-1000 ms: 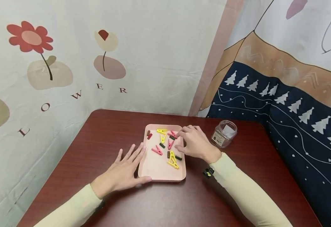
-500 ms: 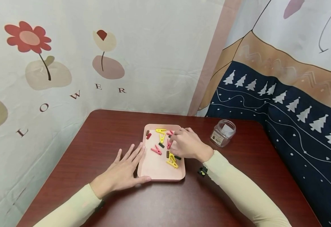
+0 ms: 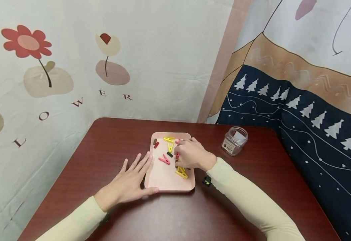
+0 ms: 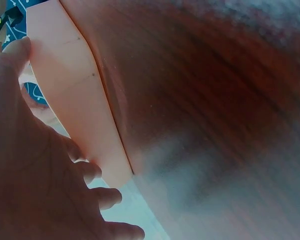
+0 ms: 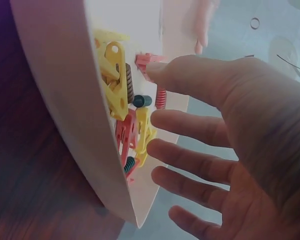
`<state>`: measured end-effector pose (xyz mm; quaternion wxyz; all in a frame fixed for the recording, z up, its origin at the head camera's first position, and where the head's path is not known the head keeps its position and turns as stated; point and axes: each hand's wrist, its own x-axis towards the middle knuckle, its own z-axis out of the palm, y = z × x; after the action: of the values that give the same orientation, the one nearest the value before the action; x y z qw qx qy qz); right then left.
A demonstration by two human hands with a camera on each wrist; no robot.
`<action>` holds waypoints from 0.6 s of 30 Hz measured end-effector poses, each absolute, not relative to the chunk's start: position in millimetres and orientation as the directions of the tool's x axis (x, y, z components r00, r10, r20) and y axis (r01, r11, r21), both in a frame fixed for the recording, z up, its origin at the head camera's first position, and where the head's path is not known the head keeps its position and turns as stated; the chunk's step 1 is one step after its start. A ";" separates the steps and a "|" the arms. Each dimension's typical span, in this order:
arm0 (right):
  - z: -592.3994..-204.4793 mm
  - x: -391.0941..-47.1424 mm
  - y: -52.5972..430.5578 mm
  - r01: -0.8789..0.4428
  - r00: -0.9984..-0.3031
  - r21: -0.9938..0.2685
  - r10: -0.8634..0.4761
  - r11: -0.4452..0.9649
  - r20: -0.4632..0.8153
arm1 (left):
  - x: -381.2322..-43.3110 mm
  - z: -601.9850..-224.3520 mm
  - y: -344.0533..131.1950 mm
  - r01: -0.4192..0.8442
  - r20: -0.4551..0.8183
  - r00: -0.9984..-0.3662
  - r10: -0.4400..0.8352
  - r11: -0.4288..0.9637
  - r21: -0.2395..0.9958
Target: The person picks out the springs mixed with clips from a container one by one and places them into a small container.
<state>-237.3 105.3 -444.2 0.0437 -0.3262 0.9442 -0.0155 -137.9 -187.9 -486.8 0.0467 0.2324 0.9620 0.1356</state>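
Note:
A pink tray (image 3: 160, 180) holds several yellow clothespins (image 3: 169, 139) and pink clothespins (image 3: 164, 160). Scattered among them are small ribbed coils: dark green (image 3: 169, 154), red (image 3: 156, 145) and brown (image 5: 129, 82). My left hand (image 3: 127, 182) rests along the tray's left side, fingers spread, thumb at the near left corner. Over the tray's right half reaches my right hand (image 3: 195, 155), covering part of the clothespins in the head view. In the right wrist view its fingers are apart with nothing between them, and the thumb (image 5: 182, 75) is close to a pink clothespin.
A clear glass jar (image 3: 235, 141) with a label and its mouth uncovered stands on the brown table (image 3: 118, 140), right of the tray. Printed cloth (image 3: 163, 67) hangs behind the table and along its right side.
My right hand has moved left and slightly toward me, from the tray's right rim to over the clothespins. The left hand keeps its place on the tray. The view has shifted slightly.

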 end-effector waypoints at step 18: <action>-442.4 -236.2 91.6 -0.611 -0.785 0.009 -0.604 0.792 -0.135 | -136.7 -486.4 -187.3 0.433 -0.027 -0.889 0.458 0.856 0.282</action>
<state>-236.2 91.6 -442.4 0.0625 -0.3215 0.9445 0.0261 -136.7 -187.3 -486.4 0.0466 0.2313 0.9623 0.1351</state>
